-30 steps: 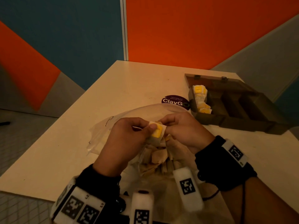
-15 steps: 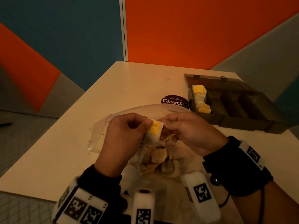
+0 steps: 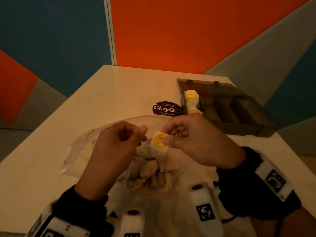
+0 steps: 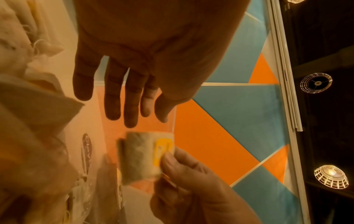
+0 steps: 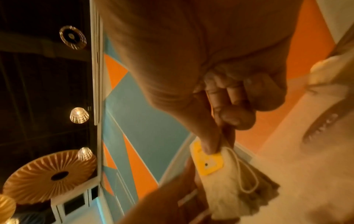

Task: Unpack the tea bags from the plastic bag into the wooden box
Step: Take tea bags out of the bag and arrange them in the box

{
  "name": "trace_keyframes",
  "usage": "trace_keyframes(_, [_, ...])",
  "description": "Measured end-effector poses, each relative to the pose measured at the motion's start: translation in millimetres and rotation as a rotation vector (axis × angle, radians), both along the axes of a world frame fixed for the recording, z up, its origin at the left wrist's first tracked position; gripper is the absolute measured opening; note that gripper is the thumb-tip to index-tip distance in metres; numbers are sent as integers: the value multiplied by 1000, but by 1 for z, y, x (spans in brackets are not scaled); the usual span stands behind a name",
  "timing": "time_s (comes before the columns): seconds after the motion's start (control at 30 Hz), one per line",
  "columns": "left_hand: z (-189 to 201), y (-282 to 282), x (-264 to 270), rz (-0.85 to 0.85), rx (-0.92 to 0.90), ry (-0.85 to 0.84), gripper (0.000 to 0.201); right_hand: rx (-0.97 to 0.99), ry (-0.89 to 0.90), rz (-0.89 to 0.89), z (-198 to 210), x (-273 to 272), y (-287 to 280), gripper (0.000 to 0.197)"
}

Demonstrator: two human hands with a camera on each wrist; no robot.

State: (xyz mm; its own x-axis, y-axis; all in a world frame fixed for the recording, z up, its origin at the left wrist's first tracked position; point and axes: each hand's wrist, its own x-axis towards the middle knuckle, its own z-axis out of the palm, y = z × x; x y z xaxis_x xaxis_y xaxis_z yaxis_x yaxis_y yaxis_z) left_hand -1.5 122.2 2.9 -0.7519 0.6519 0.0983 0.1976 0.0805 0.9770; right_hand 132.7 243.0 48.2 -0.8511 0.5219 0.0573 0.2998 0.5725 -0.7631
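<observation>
Right hand: the right hand (image 3: 193, 142) pinches a pale paper tea bag with a square yellow tag (image 3: 159, 145) between thumb and forefinger, at the centre of the head view, held above the bag's mouth.
Left hand: the left hand (image 3: 118, 146) sits just left of the tea bag, apart from it; in the left wrist view its fingers (image 4: 132, 97) hang straight and loose, holding nothing.
Plastic bag: a crumpled clear plastic bag (image 3: 77, 151) lies on the table below both hands, its mouth toward the frame's top, a heap of beige tea bags (image 3: 150, 175) inside.
Wooden box: a dark brown wooden box with open lid and dividers (image 3: 239, 117) stands at the right of the head view, well beyond the hands.
Box contents: a row of yellow-tagged tea bags (image 3: 192, 101) fills its leftmost compartment.
Table: a cream rectangular table (image 3: 119, 93) carries a round purple "ClayGo" sticker (image 3: 165, 108) just left of the box.
Backdrop: orange, blue and grey wall panels (image 3: 171, 31) fill the upper frame.
</observation>
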Motion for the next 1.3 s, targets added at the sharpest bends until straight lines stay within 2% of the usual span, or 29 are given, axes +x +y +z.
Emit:
trace_keyframes(0.1, [2,0,-3,38,6,-38,25,-21,47,-52,24,24,24,12])
trace_keyframes(0.23, [-1,0,-6,52,-8,-58,24,-150,59,-320,36,43,73,8])
trace_keyframes(0.4, [-4,1,-6,47,-37,-56,25,-16,-74,-538,29,38,145,8])
trace_keyframes(0.5, [-5,2,-8,56,-49,-88,25,96,-267,-548,29,24,189,7])
trace_keyframes(0.57, [-5,3,-9,60,-49,-109,23,155,-409,-529,30,11,218,15])
trace_keyframes(0.7, [-9,4,-12,65,-75,-117,20,272,-711,-420,25,-15,261,34])
trace_keyframes(0.8, [-12,4,-15,70,-146,-70,17,280,-824,-331,19,-34,276,38])
trace_keyframes(0.9, [-12,2,-19,100,-154,-57,16,286,-852,-293,14,-50,288,39])
trace_keyframes(1.0, [-13,0,-23,89,-146,-47,36,334,-831,-300,8,-60,302,25])
trace_keyframes(1.07, [-13,-1,-25,92,-134,-79,18,327,-808,-343,3,-64,315,13])
trace_keyframes(1.1, [-12,-1,-26,89,-129,-92,13,333,-804,-355,2,-64,319,13])
trace_keyframes(1.2, [-10,-3,-24,81,-132,-122,13,363,-746,-389,7,-62,307,22])
trace_keyframes(1.3, [-6,-7,-20,81,-121,-133,12,433,-627,-435,30,-56,277,20])
